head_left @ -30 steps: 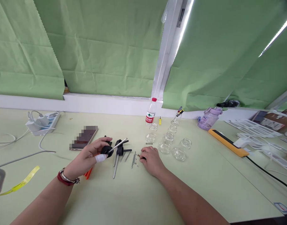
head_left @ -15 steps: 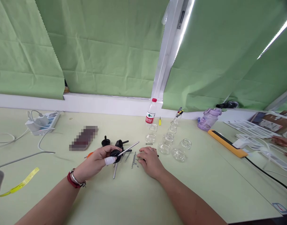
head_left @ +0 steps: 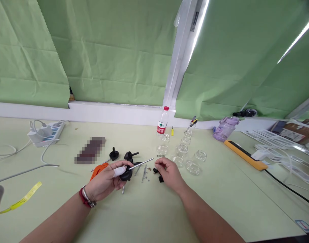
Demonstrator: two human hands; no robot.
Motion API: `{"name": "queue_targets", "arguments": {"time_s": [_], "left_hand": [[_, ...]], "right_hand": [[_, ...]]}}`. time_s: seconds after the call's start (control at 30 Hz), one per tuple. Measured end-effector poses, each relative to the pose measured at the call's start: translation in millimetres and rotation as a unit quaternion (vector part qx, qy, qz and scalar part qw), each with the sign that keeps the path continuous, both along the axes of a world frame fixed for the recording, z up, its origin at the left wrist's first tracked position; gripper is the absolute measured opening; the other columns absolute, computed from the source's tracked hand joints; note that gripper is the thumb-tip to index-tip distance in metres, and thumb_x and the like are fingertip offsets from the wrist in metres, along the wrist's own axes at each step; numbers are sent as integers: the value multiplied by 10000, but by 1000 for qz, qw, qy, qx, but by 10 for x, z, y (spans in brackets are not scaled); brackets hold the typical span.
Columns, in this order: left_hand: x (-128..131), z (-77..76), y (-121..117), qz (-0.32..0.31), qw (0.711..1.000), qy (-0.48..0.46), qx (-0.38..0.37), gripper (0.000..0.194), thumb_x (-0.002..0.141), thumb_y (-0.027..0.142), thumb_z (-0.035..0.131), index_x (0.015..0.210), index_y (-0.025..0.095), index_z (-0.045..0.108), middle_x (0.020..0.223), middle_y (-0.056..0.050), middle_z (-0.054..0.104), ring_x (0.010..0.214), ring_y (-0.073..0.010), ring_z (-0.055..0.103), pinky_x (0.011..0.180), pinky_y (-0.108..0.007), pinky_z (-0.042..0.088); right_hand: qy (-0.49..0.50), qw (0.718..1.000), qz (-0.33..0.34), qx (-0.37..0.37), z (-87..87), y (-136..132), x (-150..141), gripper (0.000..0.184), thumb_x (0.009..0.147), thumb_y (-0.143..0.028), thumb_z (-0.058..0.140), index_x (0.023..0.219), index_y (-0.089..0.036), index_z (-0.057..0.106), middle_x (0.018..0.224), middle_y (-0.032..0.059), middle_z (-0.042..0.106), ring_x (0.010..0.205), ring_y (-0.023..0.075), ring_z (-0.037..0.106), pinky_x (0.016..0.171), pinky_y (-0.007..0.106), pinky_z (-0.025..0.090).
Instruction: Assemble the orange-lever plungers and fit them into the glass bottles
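My left hand (head_left: pixel 110 175), with white tape round its thumb, grips a round black plastic cap (head_left: pixel 126 174) with a thin metal rod (head_left: pixel 141 163) sticking out to the right. My right hand (head_left: pixel 169 172) is just right of the rod's tip, its thumb and forefinger pinched together. Whatever is between them is too small to make out. Below its fingers lie small black blocks (head_left: pixel 161 179). Between the hands are metal rods (head_left: pixel 144 173) and tiny nuts (head_left: pixel 148 180). More black plastic parts (head_left: pixel 128 156) and a black cap with a stem (head_left: pixel 114 154) lie behind my left hand.
Glass jars (head_left: pixel 193 166) stand behind my right hand, near a small spring (head_left: pixel 160 156) and a water bottle (head_left: pixel 162 123). An orange cloth-like thing (head_left: pixel 98 170) lies by my left wrist. A phone (head_left: pixel 90 150), power strip (head_left: pixel 54 130), purple bottle (head_left: pixel 225 129) and yellow-black bar (head_left: pixel 245 155) lie farther out.
My right hand has lifted a little and moved right, its fingers drawing into a pinch and uncovering the black blocks. My left hand has turned the cap and shifted slightly right with the rod.
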State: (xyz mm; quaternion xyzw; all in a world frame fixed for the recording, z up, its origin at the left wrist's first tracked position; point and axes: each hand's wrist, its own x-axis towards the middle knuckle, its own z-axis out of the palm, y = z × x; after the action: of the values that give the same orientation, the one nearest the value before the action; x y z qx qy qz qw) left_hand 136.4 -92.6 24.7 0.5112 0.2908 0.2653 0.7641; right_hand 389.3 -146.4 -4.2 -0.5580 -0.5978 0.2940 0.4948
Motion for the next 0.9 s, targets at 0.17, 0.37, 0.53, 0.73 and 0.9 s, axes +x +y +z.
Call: {"name": "queue_targets", "arguments": {"time_s": [0.17, 0.37, 0.53, 0.73, 0.9], "left_hand": [[53, -3, -68, -46, 998, 44, -27, 400, 646, 255, 754, 975, 188, 537, 722, 37, 519, 517, -49, 368, 431, -174, 185], [124, -26, -158, -65, 994, 89, -17, 330, 692, 233, 687, 930, 219, 459, 644, 85, 524, 395, -18, 223, 389, -192, 99], [157, -81, -129, -24, 993, 115, 5, 307, 784, 366, 606, 996, 202, 457, 650, 38, 598, 380, -23, 212, 397, -212, 91], [182, -137, -140, 16, 992, 125, 14, 380, 801, 450, 570, 1073, 203, 471, 610, 49, 580, 385, -41, 239, 426, -222, 140], [197, -134, -158, 21, 991, 130, 22, 359, 781, 453, 582, 1031, 206, 507, 618, 48, 585, 376, -46, 275, 423, -220, 151]], "right_hand": [[331, 936, 34, -117, 47, -136, -34, 210, 732, -354, 712, 793, -176, 619, 765, 30, 661, 606, 112, 545, 596, 260, 435], [400, 907, 36, -125, 5, -150, -53, 214, 664, -293, 780, 771, -169, 642, 728, 28, 687, 567, 97, 559, 576, 245, 442], [396, 910, 45, -116, -51, -129, -7, 237, 661, -312, 787, 795, -169, 654, 769, 39, 705, 627, 117, 607, 622, 262, 470], [354, 928, 56, -100, -104, -137, -8, 254, 680, -362, 767, 785, -165, 647, 750, 42, 701, 679, 152, 644, 682, 304, 492], [338, 935, 43, -96, -107, -137, -1, 269, 671, -382, 764, 784, -167, 648, 731, 49, 698, 677, 165, 644, 698, 332, 505]]}}
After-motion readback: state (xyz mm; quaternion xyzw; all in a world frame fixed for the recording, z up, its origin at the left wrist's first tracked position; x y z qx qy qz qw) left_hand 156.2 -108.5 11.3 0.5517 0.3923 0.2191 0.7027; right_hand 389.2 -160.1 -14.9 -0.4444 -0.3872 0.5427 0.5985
